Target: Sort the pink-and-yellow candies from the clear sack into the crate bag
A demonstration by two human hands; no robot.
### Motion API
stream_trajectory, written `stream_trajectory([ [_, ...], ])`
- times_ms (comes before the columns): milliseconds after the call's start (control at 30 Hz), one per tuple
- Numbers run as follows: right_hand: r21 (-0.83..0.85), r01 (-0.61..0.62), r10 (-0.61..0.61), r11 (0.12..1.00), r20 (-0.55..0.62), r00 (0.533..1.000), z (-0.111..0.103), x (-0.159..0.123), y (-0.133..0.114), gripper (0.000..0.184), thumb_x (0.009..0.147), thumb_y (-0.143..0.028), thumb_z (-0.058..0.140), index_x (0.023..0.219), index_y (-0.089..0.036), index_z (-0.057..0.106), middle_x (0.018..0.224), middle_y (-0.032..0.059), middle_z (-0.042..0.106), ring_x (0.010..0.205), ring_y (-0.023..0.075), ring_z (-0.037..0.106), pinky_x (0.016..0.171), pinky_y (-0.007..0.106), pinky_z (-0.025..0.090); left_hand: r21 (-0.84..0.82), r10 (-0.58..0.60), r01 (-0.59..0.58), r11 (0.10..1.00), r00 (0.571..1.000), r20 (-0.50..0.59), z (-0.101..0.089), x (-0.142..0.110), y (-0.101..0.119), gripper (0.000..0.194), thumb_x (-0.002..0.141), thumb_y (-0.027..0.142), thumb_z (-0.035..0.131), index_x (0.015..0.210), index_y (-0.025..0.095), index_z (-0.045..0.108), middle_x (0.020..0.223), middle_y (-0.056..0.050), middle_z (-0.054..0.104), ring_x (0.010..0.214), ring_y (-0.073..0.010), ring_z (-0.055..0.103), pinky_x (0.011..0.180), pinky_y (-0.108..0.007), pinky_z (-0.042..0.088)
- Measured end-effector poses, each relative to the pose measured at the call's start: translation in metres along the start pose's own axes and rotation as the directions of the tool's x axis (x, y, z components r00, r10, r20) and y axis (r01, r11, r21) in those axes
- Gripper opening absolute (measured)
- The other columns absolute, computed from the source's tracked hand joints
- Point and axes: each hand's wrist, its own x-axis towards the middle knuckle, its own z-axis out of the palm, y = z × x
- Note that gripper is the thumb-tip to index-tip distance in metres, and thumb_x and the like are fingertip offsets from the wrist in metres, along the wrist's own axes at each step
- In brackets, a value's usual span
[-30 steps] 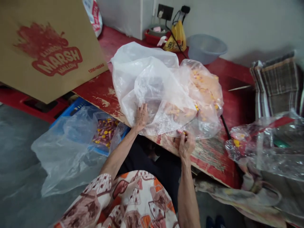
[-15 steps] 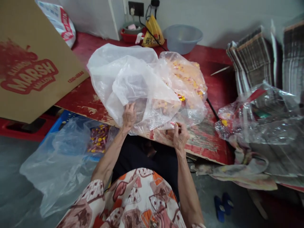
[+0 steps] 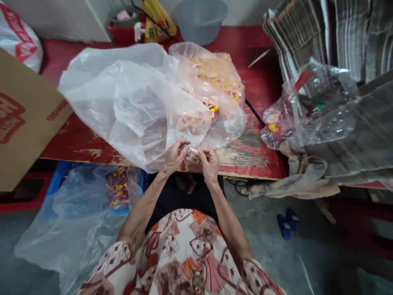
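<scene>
Your left hand [image 3: 173, 157] and right hand [image 3: 210, 162] meet at the near edge of the red desk [image 3: 251, 151], fingers pinched shut on either end of a small wrapped candy [image 3: 193, 151] whose long axis lies roughly left to right, tilting slightly down towards your right. Just beyond it, a crumpled clear plastic bag [image 3: 129, 102] drapes over the desk edge, touching a second bag of yellow-and-pink candies [image 3: 215, 82]. Further left, the cardboard box [image 3: 21, 123] shows red lettering too cropped to read.
</scene>
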Motion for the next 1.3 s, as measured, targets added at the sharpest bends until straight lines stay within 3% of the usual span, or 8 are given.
stream_trajectory([
  [233,-0.395,0.248,-0.322,0.885,-0.135,0.937,-0.047,0.001,0.016,0.026,0.108,-0.042,0.056,0.095,-0.024,0.07,0.11,0.0093,0.073,0.104,0.0221,0.068,0.097,0.037,0.057,0.568,0.272,-0.352,0.744,0.936,0.223,0.008,-0.009,0.004,0.024,0.116,0.038,0.053,0.119,0.019,0.067,0.111,-0.011,0.072,0.104,-0.024,0.072,0.095,-0.037,0.061],
  [367,-0.496,0.26,-0.387,0.829,-0.173,0.905,-0.067,0.005,0.023,0.025,0.111,-0.039,0.052,0.1,-0.024,0.069,0.105,0.0082,0.073,0.1,0.022,0.067,0.094,0.037,0.056,0.68,0.142,-0.388,0.622,0.91,0.39,0.006,-0.009,0.002,0.026,0.118,0.035,0.047,0.119,0.018,0.066,0.103,-0.008,0.07,0.095,-0.0226,0.071,0.087,-0.033,0.058],
  [600,-0.607,0.281,-0.315,0.743,0.053,0.948,-0.056,0.003,0.027,0.025,0.113,-0.036,0.053,0.1,-0.026,0.072,0.105,0.0076,0.073,0.102,0.0225,0.068,0.096,0.036,0.055,0.754,0.113,-0.477,0.452,0.869,0.482,0.02,0.003,0.035,0.028,0.119,0.033,0.043,0.111,0.019,0.066,0.104,-0.009,0.069,0.097,-0.0231,0.069,0.082,-0.03,0.051],
  [800,-0.546,0.294,-0.432,0.785,-0.142,0.89,-0.06,0.002,0.031,0.031,0.11,-0.021,0.041,0.125,-0.023,0.067,0.121,0.0138,0.072,0.119,0.0258,0.068,0.109,0.044,0.055,0.794,-0.076,-0.523,0.31,0.819,0.569,0.06,0.025,0.064,0.016,0.112,0.015,0.053,0.11,0.016,0.068,0.106,-0.011,0.07,0.098,-0.0258,0.071,0.07,-0.031,0.044],
  [933,-0.51,0.3,-0.431,0.807,-0.16,0.888,-0.064,0.002,0.025,0.027,0.109,-0.024,0.046,0.124,-0.022,0.068,0.113,0.0109,0.074,0.106,0.0237,0.071,0.099,0.04,0.059,0.796,-0.153,-0.483,0.364,0.812,0.563,0.052,0.027,0.071,0.009,0.111,0.022,0.06,0.108,0.018,0.067,0.104,-0.01,0.072,0.096,-0.0255,0.073,0.074,-0.031,0.048],
  [1067,-0.522,0.303,-0.418,0.798,-0.116,0.901,-0.072,0.019,0.02,0.027,0.11,-0.029,0.047,0.123,-0.023,0.069,0.109,0.0093,0.075,0.097,0.0232,0.07,0.094,0.038,0.06,0.798,-0.066,-0.401,0.451,0.876,0.478,0.048,0.02,0.058,0.007,0.109,0.025,0.063,0.106,0.02,0.065,0.105,-0.009,0.074,0.098,-0.0244,0.073,0.079,-0.031,0.051],
  [1200,-0.555,0.388,-0.442,0.736,0.04,0.896,-0.063,0.077,0.008,0.032,0.111,-0.025,0.041,0.124,-0.023,0.07,0.119,0.0122,0.077,0.11,0.0257,0.07,0.104,0.042,0.057,0.693,-0.142,-0.232,0.683,0.888,0.437,0.048,0.027,0.047,0.007,0.099,0.022,0.071,0.097,0.02,0.065,0.094,-0.005,0.074,0.088,-0.0219,0.071,0.078,-0.03,0.051],
  [1300,-0.602,0.363,-0.371,0.712,0.116,0.921,-0.039,0.141,-0.003,0.032,0.113,-0.022,0.04,0.129,-0.022,0.068,0.128,0.0135,0.076,0.12,0.025,0.068,0.112,0.041,0.053,0.423,-0.234,0.05,0.905,0.889,0.395,0.035,0.037,0.046,0.019,0.101,0.037,0.069,0.091,0.021,0.064,0.077,0.001,0.067,0.069,-0.0155,0.062,0.067,-0.026,0.048],
])
